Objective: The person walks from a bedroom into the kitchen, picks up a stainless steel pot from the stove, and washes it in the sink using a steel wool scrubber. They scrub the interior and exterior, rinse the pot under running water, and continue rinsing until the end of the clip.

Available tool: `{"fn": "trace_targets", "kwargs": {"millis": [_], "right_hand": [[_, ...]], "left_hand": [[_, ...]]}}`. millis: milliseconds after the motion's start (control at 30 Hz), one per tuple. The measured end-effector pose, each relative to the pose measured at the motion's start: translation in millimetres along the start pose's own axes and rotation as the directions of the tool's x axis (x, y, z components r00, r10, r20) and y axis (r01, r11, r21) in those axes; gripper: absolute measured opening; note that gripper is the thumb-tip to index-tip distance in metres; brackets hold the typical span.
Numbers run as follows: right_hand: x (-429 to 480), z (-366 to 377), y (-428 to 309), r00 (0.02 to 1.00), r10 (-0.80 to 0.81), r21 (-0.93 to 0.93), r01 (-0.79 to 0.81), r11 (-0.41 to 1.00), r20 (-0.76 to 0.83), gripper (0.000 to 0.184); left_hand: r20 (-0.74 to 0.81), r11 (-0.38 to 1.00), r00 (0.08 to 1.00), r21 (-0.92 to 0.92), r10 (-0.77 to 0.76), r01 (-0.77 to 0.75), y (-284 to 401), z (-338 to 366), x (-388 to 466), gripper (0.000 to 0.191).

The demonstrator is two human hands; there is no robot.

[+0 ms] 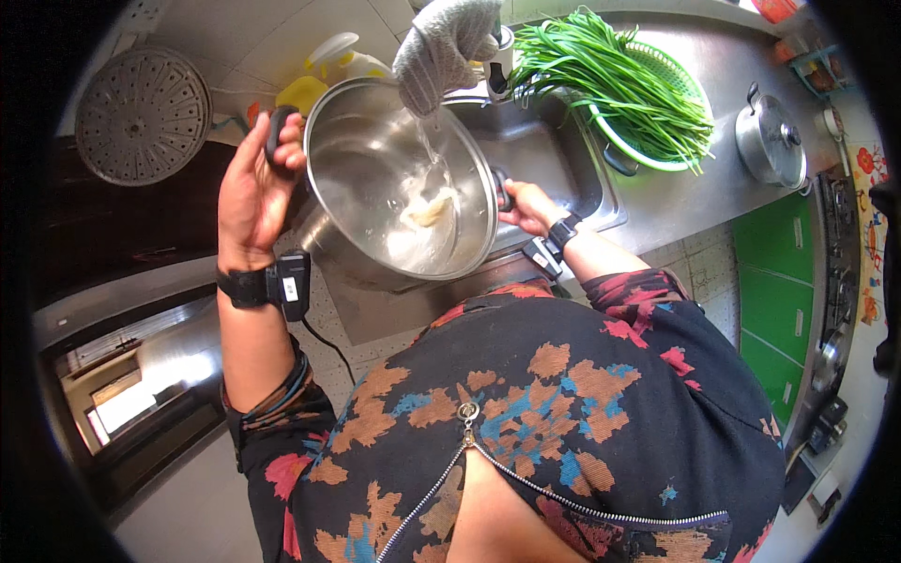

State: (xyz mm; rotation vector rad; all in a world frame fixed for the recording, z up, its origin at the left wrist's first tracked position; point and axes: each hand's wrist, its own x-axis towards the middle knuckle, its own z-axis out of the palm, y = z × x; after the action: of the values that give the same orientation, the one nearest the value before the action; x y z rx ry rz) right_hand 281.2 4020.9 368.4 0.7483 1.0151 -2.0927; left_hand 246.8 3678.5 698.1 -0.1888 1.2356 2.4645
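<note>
A large stainless steel pot (352,190) is tilted over the near side of the sink (556,155). My left hand (253,197) grips its left black handle (280,137), and my right hand (526,207) holds the opposite black handle (501,188). From beneath a grey knitted cloth (443,53) at the tap, a stream of water (429,144) runs into the pot. A pale, yellowish patch (427,210) shows where the water lands; I cannot tell whether it is an object or a reflection.
Green leafy stalks (612,91) fill a green-rimmed basket (697,84) right of the sink. Beyond it stands a lidded pot (771,141) on the steel counter (676,200). A perforated metal disc (144,116) is at the left, and a stove (838,246) lies far right.
</note>
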Motion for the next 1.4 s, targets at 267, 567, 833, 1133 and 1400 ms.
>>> {"fn": "trace_targets", "kwargs": {"millis": [267, 567, 833, 1133, 1400], "right_hand": [[42, -5, 83, 0.866, 0.483, -0.071, -0.477, 0.876, 0.129, 0.019], [38, 24, 122, 0.580, 0.649, -0.169, -0.668, 0.725, 0.492, 0.024], [33, 33, 103, 0.729, 0.604, -0.216, -0.564, 0.797, 0.322, 0.019], [1, -15, -17, 0.997, 0.028, 0.011, -0.029, 1.000, 0.069, 0.028], [-40, -26, -88, 0.947, -0.321, -0.228, 0.307, 0.924, -0.024, 0.030]], "left_hand": [[-0.142, 0.992, 0.982, 0.017, -0.123, 0.126, -4, 61, 89, 0.047], [-0.282, 0.973, 0.932, -0.021, -0.228, 0.231, -4, 89, 108, 0.041], [-0.345, 0.984, 0.922, -0.024, -0.175, 0.178, 14, 85, 81, 0.043], [-0.410, 0.993, 0.911, 0.082, -0.049, 0.090, 0, -1, -7, 0.040], [-0.390, 0.995, 0.921, -0.094, -0.003, -0.036, -72, -96, -29, 0.036]]}}
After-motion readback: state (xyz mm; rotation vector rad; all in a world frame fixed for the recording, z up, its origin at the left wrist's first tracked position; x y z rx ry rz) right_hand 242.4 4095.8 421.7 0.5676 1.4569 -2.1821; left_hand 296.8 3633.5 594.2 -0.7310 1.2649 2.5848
